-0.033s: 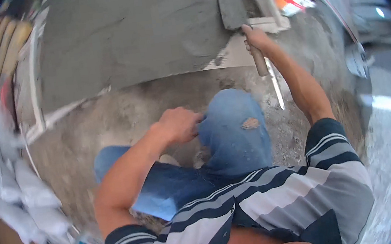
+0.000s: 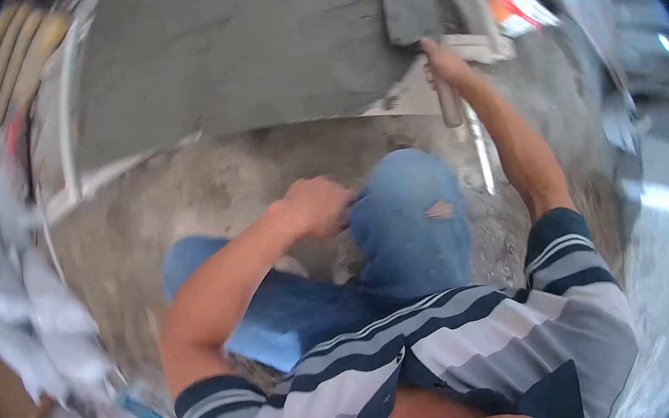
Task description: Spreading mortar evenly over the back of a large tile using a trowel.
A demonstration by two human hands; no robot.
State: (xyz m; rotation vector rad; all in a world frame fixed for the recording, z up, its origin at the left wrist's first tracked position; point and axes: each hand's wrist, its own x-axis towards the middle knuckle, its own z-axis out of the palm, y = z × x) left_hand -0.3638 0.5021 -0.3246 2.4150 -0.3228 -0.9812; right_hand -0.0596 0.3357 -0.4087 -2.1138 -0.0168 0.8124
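Note:
My right hand [image 2: 447,61] is closed round the pale handle of a plastering trowel [image 2: 409,12], reaching forward at the far right. The trowel's rectangular blade lies over the right edge of a broad sheet of wet grey mortar [image 2: 249,61]. A small white strip of the board [image 2: 413,103] shows below the mortar's near right corner. My left hand [image 2: 319,207] is beside my bent right knee [image 2: 410,208], with its fingers curled under. Whether anything is inside those fingers is hidden.
White filled bags [image 2: 60,318] are piled at the left, below several long tan rolls [image 2: 24,59]. A white frame edge [image 2: 68,116] borders the mortar. A white and red bucket-like container [image 2: 523,6] stands far right. A thin white strip [image 2: 483,157] lies near my right forearm.
The whole view has shifted slightly to the right. Against the mortar, the trowel has slid a little farther away from me. My left hand stays beside the knee.

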